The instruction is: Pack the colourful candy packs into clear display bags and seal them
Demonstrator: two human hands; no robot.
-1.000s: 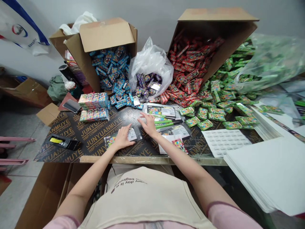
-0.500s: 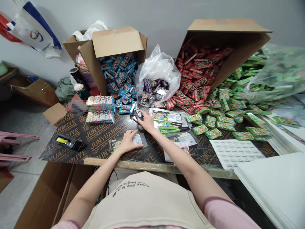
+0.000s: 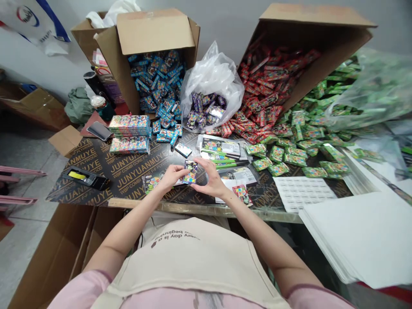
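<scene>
My left hand (image 3: 171,175) and my right hand (image 3: 210,176) meet over the near part of the black plywood table (image 3: 106,169). Together they pinch a small purple packet (image 3: 191,172) between their fingertips, held just above the board. Under my left hand lies a clear sleeve with a colourful card (image 3: 151,181). A flat stack of printed sleeves (image 3: 220,149) sits just beyond my right hand, and a small red packet (image 3: 241,193) lies beside my right wrist.
At the back stand a box of blue packets (image 3: 157,81), a clear bag of purple packets (image 3: 207,107), a tipped box of red packets (image 3: 273,81) and a spread of green packets (image 3: 299,141). Stacked colourful bundles (image 3: 129,133), a phone (image 3: 99,130), a black-and-yellow tool (image 3: 85,177), a label sheet (image 3: 304,191) and white sheets (image 3: 360,236) surround me.
My right hand reached out to the loose packets near the blue pile, took a purple packet and drew it back. My left hand lifted off the sleeve to meet it.
</scene>
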